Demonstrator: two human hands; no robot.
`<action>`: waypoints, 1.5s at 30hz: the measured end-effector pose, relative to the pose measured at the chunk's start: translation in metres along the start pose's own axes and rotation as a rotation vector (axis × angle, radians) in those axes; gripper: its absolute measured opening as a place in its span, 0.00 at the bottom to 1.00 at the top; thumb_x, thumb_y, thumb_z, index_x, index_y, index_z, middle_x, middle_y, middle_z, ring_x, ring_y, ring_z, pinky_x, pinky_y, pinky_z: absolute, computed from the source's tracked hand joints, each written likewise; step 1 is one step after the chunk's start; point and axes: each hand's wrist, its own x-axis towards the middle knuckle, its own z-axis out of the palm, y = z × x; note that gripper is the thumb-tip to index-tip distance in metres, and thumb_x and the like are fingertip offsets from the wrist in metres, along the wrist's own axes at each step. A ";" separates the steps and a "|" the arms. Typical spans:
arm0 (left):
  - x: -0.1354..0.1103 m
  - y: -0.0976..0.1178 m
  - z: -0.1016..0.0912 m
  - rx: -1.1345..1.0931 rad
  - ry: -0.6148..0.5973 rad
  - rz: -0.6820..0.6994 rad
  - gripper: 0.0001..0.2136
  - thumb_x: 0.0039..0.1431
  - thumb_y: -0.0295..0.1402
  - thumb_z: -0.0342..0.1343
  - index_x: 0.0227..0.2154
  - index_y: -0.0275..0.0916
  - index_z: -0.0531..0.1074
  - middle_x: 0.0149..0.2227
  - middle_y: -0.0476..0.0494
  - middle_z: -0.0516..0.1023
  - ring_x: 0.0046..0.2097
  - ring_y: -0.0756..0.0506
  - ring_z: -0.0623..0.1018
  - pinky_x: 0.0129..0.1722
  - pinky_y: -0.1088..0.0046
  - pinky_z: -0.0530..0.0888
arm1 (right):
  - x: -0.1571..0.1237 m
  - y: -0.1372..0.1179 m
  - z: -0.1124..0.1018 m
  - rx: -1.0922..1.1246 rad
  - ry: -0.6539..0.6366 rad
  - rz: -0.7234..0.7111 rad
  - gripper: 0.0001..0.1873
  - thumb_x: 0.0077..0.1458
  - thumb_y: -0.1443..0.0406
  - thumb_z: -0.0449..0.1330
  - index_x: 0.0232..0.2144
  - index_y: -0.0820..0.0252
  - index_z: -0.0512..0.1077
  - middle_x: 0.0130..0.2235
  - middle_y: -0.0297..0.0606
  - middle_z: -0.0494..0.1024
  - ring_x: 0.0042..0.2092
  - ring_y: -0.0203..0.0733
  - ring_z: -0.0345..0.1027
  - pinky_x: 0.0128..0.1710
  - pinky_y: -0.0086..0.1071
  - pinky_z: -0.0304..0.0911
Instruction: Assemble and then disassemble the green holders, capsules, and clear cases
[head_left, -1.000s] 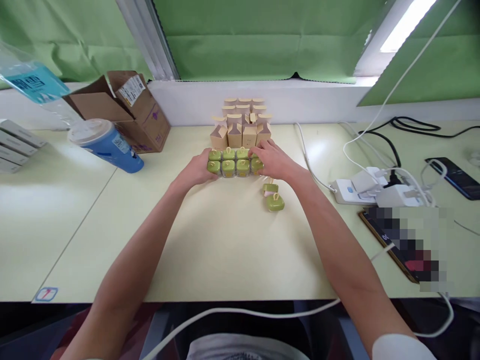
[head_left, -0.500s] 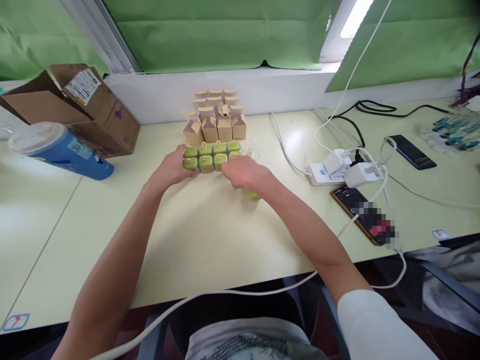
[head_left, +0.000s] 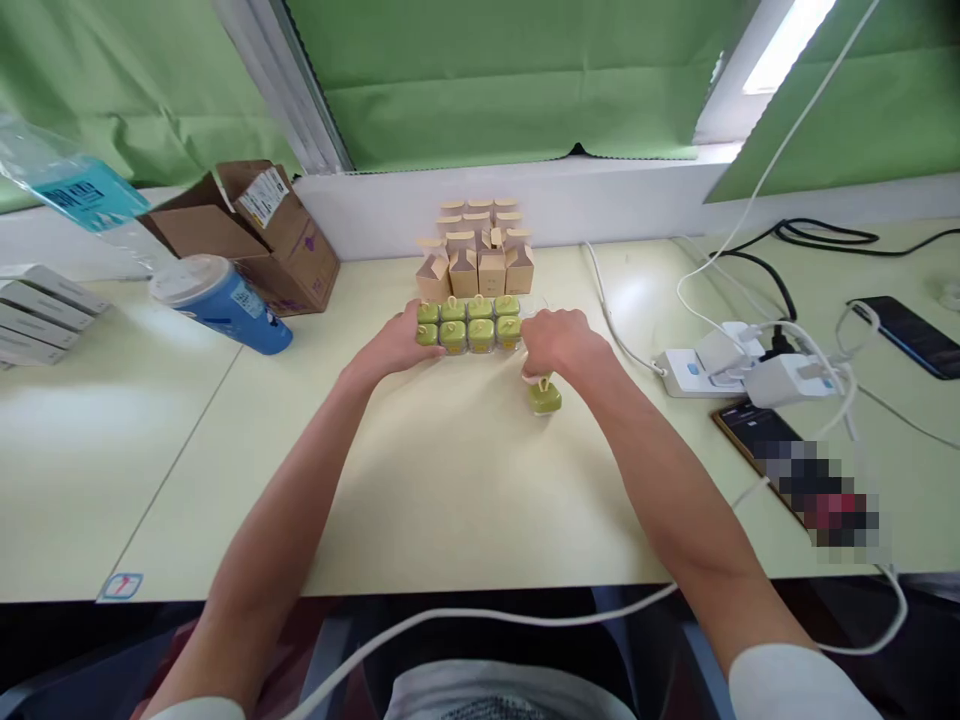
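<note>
Several small clear jars with green lids [head_left: 480, 328], each with a little loop on top, stand packed in two rows on the table. My left hand [head_left: 403, 343] is closed round the left end of the rows, thumb at the front and fingers mostly hidden behind. At the right end, my right hand [head_left: 561, 345] presses against the jars with its fingers curled; its fingertips are partly hidden. One single green-lidded jar [head_left: 545, 398] stands apart, just in front of my right hand. Behind the rows are several open small cardboard boxes [head_left: 463, 270] with raised flaps.
To the left are a blue cup [head_left: 247, 310], an open brown carton [head_left: 300, 265], a plastic bottle [head_left: 90, 195] and white boxes [head_left: 37, 315]. A power strip [head_left: 694, 372] with chargers and cables, plus two phones [head_left: 757, 430], lies right. A white cable [head_left: 510, 618] crosses the front edge.
The view has swung left, shifting everything rightward in it. My right hand has moved from over the front row to its right end, uncovering lids and the single jar.
</note>
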 end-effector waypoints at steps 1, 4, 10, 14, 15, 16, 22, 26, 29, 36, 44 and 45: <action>0.000 -0.001 0.000 -0.003 -0.006 -0.003 0.49 0.53 0.44 0.71 0.75 0.38 0.58 0.71 0.31 0.77 0.70 0.28 0.77 0.68 0.54 0.75 | -0.004 0.004 -0.005 -0.013 -0.039 0.045 0.20 0.56 0.65 0.76 0.50 0.62 0.82 0.50 0.54 0.88 0.53 0.61 0.85 0.48 0.41 0.72; 0.001 -0.003 0.000 -0.020 -0.003 0.027 0.46 0.55 0.45 0.70 0.74 0.39 0.59 0.72 0.30 0.76 0.71 0.28 0.77 0.69 0.52 0.74 | -0.007 0.018 -0.010 0.098 -0.136 0.092 0.18 0.61 0.58 0.76 0.48 0.61 0.80 0.53 0.49 0.87 0.47 0.53 0.86 0.39 0.38 0.72; 0.000 -0.004 0.001 -0.025 0.049 0.060 0.42 0.61 0.49 0.67 0.73 0.37 0.62 0.74 0.25 0.72 0.74 0.26 0.73 0.70 0.51 0.73 | 0.010 0.041 0.001 0.386 -0.271 0.039 0.16 0.61 0.61 0.77 0.35 0.57 0.71 0.41 0.39 0.87 0.39 0.44 0.86 0.34 0.35 0.71; 0.000 -0.007 0.005 -0.056 0.123 0.056 0.43 0.63 0.55 0.66 0.74 0.38 0.63 0.71 0.25 0.74 0.70 0.26 0.76 0.67 0.52 0.75 | 0.006 0.049 -0.002 0.387 -0.219 -0.041 0.18 0.58 0.63 0.75 0.31 0.54 0.67 0.34 0.36 0.85 0.38 0.44 0.83 0.32 0.34 0.67; 0.000 -0.008 0.006 -0.061 0.130 0.055 0.43 0.64 0.57 0.65 0.74 0.38 0.63 0.70 0.25 0.75 0.70 0.26 0.76 0.67 0.52 0.75 | 0.004 0.053 -0.004 0.399 -0.183 -0.062 0.18 0.58 0.63 0.75 0.31 0.54 0.68 0.34 0.35 0.84 0.38 0.45 0.82 0.32 0.34 0.65; 0.000 -0.008 0.007 -0.059 0.131 0.054 0.42 0.65 0.59 0.63 0.73 0.38 0.63 0.69 0.25 0.75 0.69 0.26 0.77 0.66 0.52 0.75 | 0.002 0.059 -0.006 0.419 -0.125 -0.081 0.17 0.57 0.61 0.75 0.32 0.54 0.68 0.35 0.35 0.85 0.38 0.45 0.82 0.32 0.34 0.64; 0.002 -0.011 0.009 0.035 0.087 0.049 0.39 0.69 0.60 0.54 0.72 0.35 0.64 0.69 0.22 0.73 0.68 0.26 0.76 0.69 0.51 0.72 | 0.016 0.095 -0.001 0.416 0.383 -0.060 0.22 0.55 0.59 0.75 0.50 0.56 0.77 0.51 0.43 0.85 0.47 0.51 0.80 0.42 0.37 0.68; 0.002 -0.011 0.009 0.038 0.082 0.044 0.39 0.69 0.60 0.54 0.71 0.36 0.65 0.69 0.24 0.74 0.70 0.26 0.74 0.70 0.51 0.72 | 0.033 0.092 0.009 0.281 0.370 -0.147 0.21 0.55 0.64 0.73 0.51 0.58 0.81 0.50 0.45 0.84 0.49 0.53 0.79 0.44 0.38 0.68; 0.001 -0.010 0.006 0.021 0.075 0.048 0.38 0.68 0.60 0.56 0.70 0.37 0.66 0.69 0.26 0.74 0.71 0.26 0.74 0.69 0.52 0.73 | 0.039 0.081 0.014 0.225 0.334 -0.133 0.23 0.56 0.65 0.73 0.54 0.56 0.81 0.53 0.46 0.84 0.56 0.57 0.78 0.44 0.38 0.69; -0.002 -0.007 0.003 0.004 0.073 0.059 0.37 0.72 0.57 0.54 0.74 0.38 0.63 0.71 0.24 0.72 0.71 0.29 0.75 0.71 0.52 0.72 | 0.040 0.069 0.016 0.181 0.147 -0.039 0.28 0.58 0.64 0.74 0.60 0.59 0.80 0.56 0.50 0.84 0.51 0.54 0.80 0.37 0.36 0.69; -0.006 -0.002 0.002 -0.020 0.082 0.020 0.37 0.73 0.56 0.55 0.75 0.37 0.62 0.73 0.22 0.70 0.69 0.27 0.77 0.70 0.51 0.72 | 0.038 0.067 0.016 0.124 0.183 -0.036 0.26 0.57 0.62 0.75 0.58 0.58 0.81 0.56 0.49 0.85 0.50 0.56 0.82 0.43 0.40 0.72; -0.007 -0.001 0.002 -0.031 0.099 0.009 0.38 0.73 0.55 0.56 0.76 0.37 0.60 0.73 0.21 0.70 0.69 0.27 0.77 0.70 0.50 0.73 | 0.037 0.066 0.015 0.128 0.185 -0.031 0.26 0.57 0.62 0.75 0.57 0.57 0.82 0.56 0.49 0.85 0.50 0.57 0.82 0.43 0.40 0.71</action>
